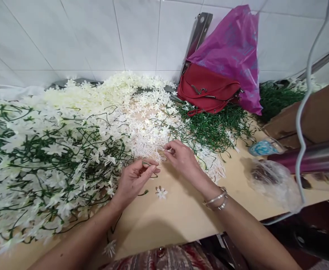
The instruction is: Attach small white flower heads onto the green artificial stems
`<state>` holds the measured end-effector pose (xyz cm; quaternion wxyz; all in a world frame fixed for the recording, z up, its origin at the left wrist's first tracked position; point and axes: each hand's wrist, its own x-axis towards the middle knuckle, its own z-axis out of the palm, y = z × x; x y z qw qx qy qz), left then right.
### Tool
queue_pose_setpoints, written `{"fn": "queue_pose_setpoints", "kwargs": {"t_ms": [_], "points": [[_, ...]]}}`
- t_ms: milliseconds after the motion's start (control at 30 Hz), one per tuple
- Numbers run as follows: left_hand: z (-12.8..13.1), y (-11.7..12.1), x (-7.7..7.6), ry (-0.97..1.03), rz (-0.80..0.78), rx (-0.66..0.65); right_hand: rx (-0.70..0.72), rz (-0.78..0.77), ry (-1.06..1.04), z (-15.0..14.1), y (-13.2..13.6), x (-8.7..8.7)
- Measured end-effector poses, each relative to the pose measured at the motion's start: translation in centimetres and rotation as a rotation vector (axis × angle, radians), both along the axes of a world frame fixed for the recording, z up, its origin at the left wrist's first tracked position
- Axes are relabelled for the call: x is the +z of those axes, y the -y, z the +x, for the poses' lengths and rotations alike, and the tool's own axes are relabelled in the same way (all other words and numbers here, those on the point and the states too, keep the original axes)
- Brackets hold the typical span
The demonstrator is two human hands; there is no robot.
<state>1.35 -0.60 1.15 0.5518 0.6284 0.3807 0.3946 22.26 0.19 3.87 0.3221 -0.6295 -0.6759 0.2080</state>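
My left hand (135,179) pinches a thin green plastic stem (150,165) between thumb and fingers, just above the tan table (181,217). My right hand (181,157), with silver bangles on the wrist, pinches a small white plastic flower (168,150) at the edge of a loose pile of white flower heads (142,123). The two hands are a few centimetres apart. One single white flower (161,193) lies on the table below them.
Finished green stems with white flowers (41,157) cover the left. Bare green stems (215,127) lie at back right, beside a red bag (209,90) and purple plastic bag (232,48). A clear plastic bag (274,182), cardboard box (316,112) and metal tube (310,157) are right.
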Motion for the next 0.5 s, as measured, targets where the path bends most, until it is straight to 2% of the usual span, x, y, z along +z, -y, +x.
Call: {"fn": "queue_pose_setpoints", "kwargs": {"t_ms": [100, 167, 300, 400, 500], "points": [[0.3, -0.1, 0.0, 0.044, -0.059, -0.004, 0.01, 0.012, 0.269, -1.0, -1.6, -0.4], [0.3, -0.2, -0.1, 0.068, -0.069, -0.002, 0.05, -0.005, 0.307, -1.1, -1.7, -0.3], [0.2, -0.4, -0.5, 0.058, -0.031, -0.007, 0.107, -0.101, -0.001, 0.3, -0.7, 0.5], [0.1, -0.5, -0.7, 0.034, -0.022, -0.002, 0.048, -0.086, -0.308, 1.3, -0.1, 0.8], [0.1, -0.4, -0.8, 0.019, 0.0, 0.02, 0.014, -0.097, -0.614, 1.2, -0.2, 0.3]]}}
